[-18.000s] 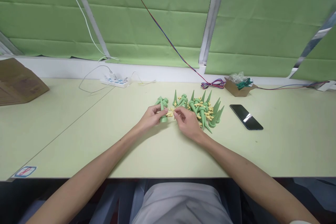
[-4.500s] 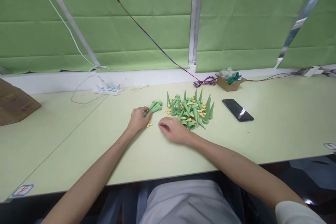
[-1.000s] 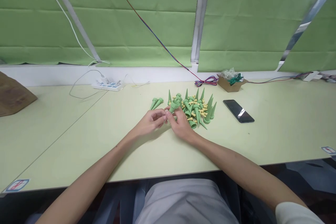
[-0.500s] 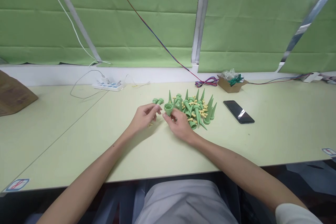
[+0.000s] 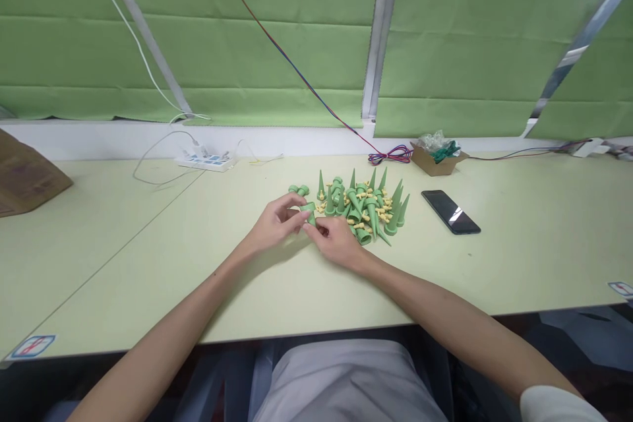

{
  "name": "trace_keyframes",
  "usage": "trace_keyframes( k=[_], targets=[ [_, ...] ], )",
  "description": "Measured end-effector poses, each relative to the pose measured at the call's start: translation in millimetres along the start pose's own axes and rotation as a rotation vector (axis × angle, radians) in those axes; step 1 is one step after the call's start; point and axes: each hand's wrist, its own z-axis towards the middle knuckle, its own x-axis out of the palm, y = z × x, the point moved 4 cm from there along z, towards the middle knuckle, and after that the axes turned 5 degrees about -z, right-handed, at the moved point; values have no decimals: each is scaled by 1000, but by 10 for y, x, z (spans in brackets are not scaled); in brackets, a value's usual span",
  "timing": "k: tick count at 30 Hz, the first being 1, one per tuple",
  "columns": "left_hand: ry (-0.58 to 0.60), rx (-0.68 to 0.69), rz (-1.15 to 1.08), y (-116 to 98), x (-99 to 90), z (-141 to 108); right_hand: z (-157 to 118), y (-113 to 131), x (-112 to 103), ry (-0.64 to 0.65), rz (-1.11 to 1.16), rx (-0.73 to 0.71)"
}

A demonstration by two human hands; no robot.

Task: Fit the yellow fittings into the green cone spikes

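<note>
Fingers and thumb of my left hand (image 5: 279, 221) close around the wide cup end of a green plastic watering spike (image 5: 309, 208). My right hand (image 5: 339, 237) pinches at the lower part of the same spike, its fingertips hiding the narrow end. Whether a small yellow piece is also in the right fingers cannot be seen. Just beyond and to the right lies a pile of green watering spikes (image 5: 370, 206) mixed with small yellow valves (image 5: 383, 213). Some spikes stand point up, others lie on their sides. Past my left fingertips are two more green pieces (image 5: 298, 190).
A black phone (image 5: 451, 212) lies right of the pile. Behind it sits a small cardboard box (image 5: 435, 163) with plastic wrap, beside a coiled cable (image 5: 390, 155). A power strip (image 5: 208, 160) and a brown paper bag (image 5: 30, 178) are at left.
The spike has shifted slightly left and its open cup has tilted away from view. My left hand has moved in and taken hold of the cup; earlier only my right hand held it.
</note>
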Motion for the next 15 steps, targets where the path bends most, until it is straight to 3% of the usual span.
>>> trace_keyframes(
  k=[7, 10, 15],
  targets=[
    [72, -158, 51, -86, -169, 18, -13, 32, 46, 98, -44, -87],
    [21, -235, 189, -101, -300, 24, -15, 41, 45, 106, -56, -93],
    [-5, -336, 412, 79, -440, 42, -15, 33, 41, 113, -39, -92]
  ],
)
